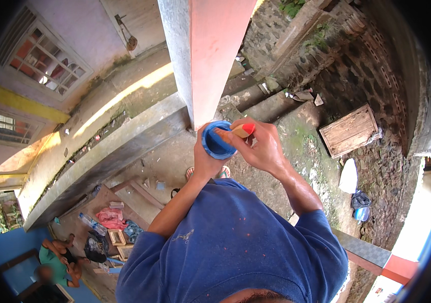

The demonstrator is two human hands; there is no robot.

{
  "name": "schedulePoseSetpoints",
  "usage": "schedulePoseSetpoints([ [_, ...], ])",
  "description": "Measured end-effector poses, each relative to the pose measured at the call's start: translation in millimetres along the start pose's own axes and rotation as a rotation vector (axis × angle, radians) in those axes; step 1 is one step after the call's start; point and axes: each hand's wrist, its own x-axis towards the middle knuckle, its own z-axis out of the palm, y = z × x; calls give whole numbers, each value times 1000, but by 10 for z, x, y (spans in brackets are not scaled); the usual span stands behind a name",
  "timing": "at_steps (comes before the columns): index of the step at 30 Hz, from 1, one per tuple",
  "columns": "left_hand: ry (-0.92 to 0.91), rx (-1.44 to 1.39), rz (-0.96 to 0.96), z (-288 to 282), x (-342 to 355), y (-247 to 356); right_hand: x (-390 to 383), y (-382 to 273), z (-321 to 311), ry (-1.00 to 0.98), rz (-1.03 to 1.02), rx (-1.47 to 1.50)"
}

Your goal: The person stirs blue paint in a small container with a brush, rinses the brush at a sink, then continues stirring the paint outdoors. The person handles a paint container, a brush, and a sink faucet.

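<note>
My left hand is wrapped around a small round blue container, held up in front of my chest. Its open top faces me and its inside is blue, like paint. In my right hand is a paintbrush with a wooden handle and a red end. The brush slants over the container's mouth, with its far end at or inside the opening; my fingers partly cover it. Just beyond the container rises a square pillar, one side pink and the other whitish grey.
A curved concrete ledge runs along the left. On the right lie a wooden panel and a white sack. At lower left, a person in green sits near wooden frames, a pink cloth and a black bag.
</note>
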Motion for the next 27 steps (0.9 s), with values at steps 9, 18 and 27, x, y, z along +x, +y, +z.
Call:
schedulePoseSetpoints([
  [9, -8, 51, 37, -11, 15, 31, -21, 213, 144, -17, -138, -37],
  [18, 12, -23, 24, 2, -10, -21, -22, 87, -29, -23, -299, -110],
  [27, -19, -35, -20, 27, -50, -8, -85, 57, 67, -62, -102, -58],
])
